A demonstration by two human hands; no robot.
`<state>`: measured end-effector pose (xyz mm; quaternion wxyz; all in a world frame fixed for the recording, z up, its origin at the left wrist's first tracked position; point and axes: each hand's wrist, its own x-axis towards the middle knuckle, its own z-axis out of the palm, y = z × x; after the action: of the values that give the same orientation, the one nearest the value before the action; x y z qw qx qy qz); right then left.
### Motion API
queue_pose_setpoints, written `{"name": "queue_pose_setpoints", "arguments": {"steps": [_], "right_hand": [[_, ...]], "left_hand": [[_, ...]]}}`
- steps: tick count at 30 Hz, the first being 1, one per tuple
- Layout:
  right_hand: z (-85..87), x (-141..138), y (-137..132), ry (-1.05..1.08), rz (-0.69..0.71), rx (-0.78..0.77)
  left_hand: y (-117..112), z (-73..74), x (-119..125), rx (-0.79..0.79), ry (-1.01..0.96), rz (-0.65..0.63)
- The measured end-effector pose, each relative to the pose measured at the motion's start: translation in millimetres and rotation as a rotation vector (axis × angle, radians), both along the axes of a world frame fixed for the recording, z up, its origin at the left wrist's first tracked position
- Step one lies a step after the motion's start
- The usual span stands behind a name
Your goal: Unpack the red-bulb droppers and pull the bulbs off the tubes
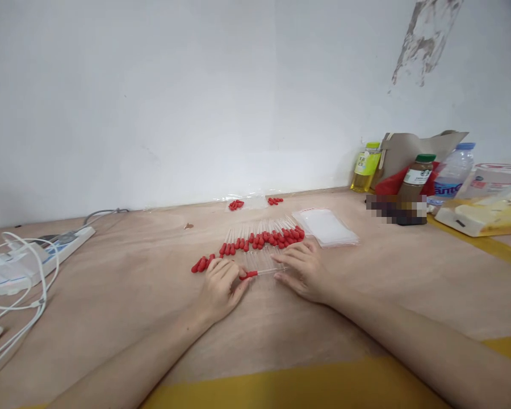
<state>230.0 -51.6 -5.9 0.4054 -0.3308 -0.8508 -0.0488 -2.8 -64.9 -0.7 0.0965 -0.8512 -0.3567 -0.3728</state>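
Note:
Between both hands lies a glass dropper, its clear tube (267,271) running level into a red rubber bulb (250,274). The bulb end is pinched by the thumb and fingers of my left hand (223,287). My right hand (304,271) closes around the tube's other end, which its fingers partly hide. Just beyond, several droppers with red bulbs (276,237) lie in a row, tubes pointing to the wall. Loose glass tubes (255,259) rest between my hands. A few loose red bulbs (201,264) sit beside my left hand.
Clear plastic bags (327,227) are stacked right of the droppers. More red bulbs (235,205) lie near the wall. A power strip (46,261) with white cables is at left. Bottles (417,176), a grey bag (402,150) and a tissue pack (485,216) stand at right.

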Motion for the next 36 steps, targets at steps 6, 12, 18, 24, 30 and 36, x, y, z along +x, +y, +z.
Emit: {"name": "queue_pose_setpoints", "arguments": {"steps": [6, 12, 18, 24, 30, 36], "right_hand": [[-3.8, -10.0, -4.5, -0.154, 0.033, 0.011], [0.0, -6.7, -10.3, -0.156, 0.067, 0.028], [4.5, -4.3, -16.5, -0.154, 0.091, 0.07], [9.3, 5.9, -11.1, -0.103, 0.088, 0.037], [8.2, 11.8, 13.4, 0.198, -0.198, -0.158], [-4.1, -9.6, 16.8, 0.174, -0.251, -0.123]], "left_hand": [[0.6, 1.8, 0.1, 0.026, 0.053, -0.036], [-3.0, 5.5, 1.0, 0.044, 0.162, -0.051], [-9.8, 9.9, 2.5, 0.168, 0.25, -0.076], [-8.4, 20.7, -16.1, 0.127, 0.204, -0.052], [13.4, 53.2, -72.4, -0.154, -0.317, 0.508], [26.1, 52.3, -83.4, -0.598, -0.48, 0.497]]}}
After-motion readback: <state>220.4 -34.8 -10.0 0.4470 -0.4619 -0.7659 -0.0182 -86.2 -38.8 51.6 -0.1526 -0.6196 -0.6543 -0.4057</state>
